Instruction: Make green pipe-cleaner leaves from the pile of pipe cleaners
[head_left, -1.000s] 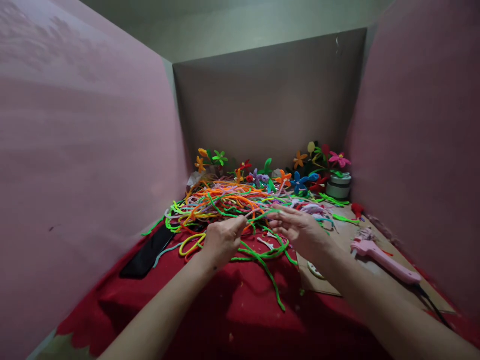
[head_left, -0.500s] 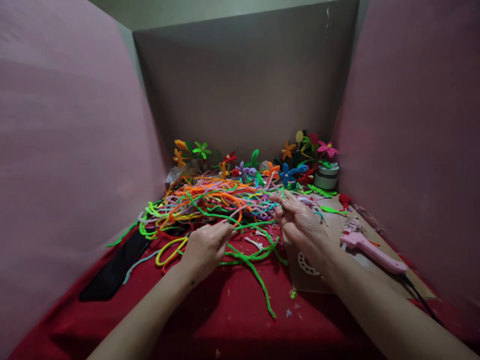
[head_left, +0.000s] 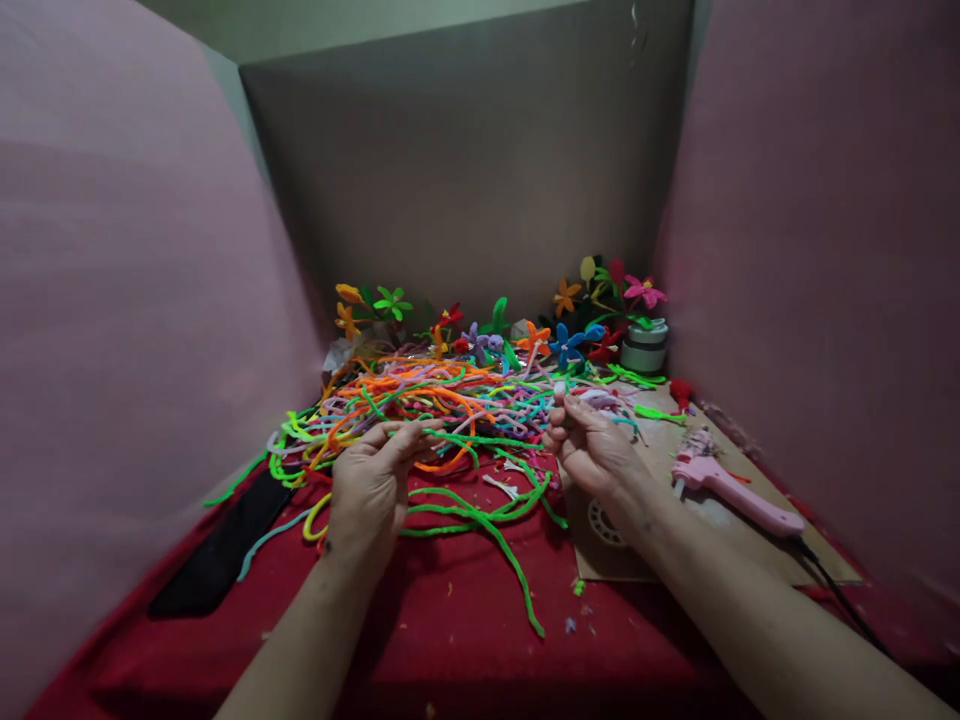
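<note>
My left hand point(head_left: 371, 480) is closed in a pinch at the front of the pile, holding a green pipe cleaner point(head_left: 502, 441). That strand runs nearly straight across to the lower fingers of my right hand point(head_left: 592, 450), which is closed around it with thumb and forefinger together. The part inside my right hand is hidden. Behind both hands lies a heap of many-coloured pipe cleaners point(head_left: 420, 385). More long green pipe cleaners point(head_left: 517, 580) lie curved on the red cloth point(head_left: 450, 640) below.
A pink glue gun point(head_left: 739, 495) rests on a cardboard sheet point(head_left: 622, 568) at the right, beside a toothed ring point(head_left: 602, 522). A black phone-like slab point(head_left: 202, 560) lies at left. Several pipe-cleaner flowers point(head_left: 568, 347) and a pale green pot point(head_left: 645, 348) stand at the back.
My left hand has moved left and slightly up and turned, with its thumb side now showing. More of the green strand shows between the hands. My right hand has barely moved.
</note>
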